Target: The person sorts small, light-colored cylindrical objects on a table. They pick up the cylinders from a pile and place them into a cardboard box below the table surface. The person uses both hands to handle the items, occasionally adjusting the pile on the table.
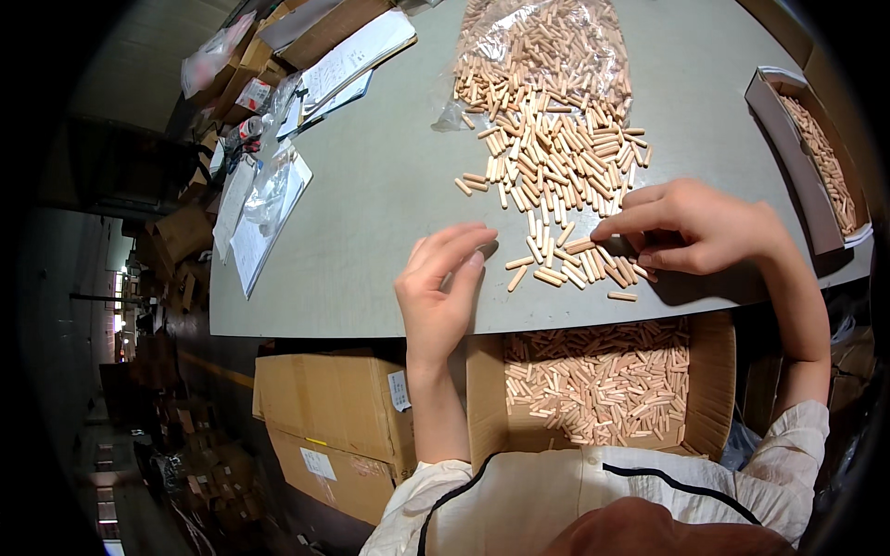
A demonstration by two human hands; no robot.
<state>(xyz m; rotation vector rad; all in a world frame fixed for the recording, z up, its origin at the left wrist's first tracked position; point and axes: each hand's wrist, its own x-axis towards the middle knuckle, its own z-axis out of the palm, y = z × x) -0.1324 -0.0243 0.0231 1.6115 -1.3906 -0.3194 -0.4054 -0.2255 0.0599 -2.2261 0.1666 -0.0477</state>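
Observation:
Light wooden dowels (pixel 556 157) spill toward me across the grey table (pixel 352 232) from a clear plastic bag (pixel 445 113). The looser ones lie scattered near the table's front edge. At their right side is my right hand (pixel 695 227), its fingers spread and bent, with the index fingertip touching a dowel (pixel 580 246). To the left of the scattered dowels, my left hand (pixel 438 287) hovers with fingers curved and thumb apart, holding nothing. Below the table edge, close to my body, an open cardboard box (pixel 487 398) holds many more dowels.
A narrow open box (pixel 786 157) of dowels stands at the table's right side. Clipboards with papers (pixel 348 65) and a paper sheet under clear plastic (pixel 269 222) lie at the left. Closed cartons (pixel 324 398) are stacked beside the open box, below the table.

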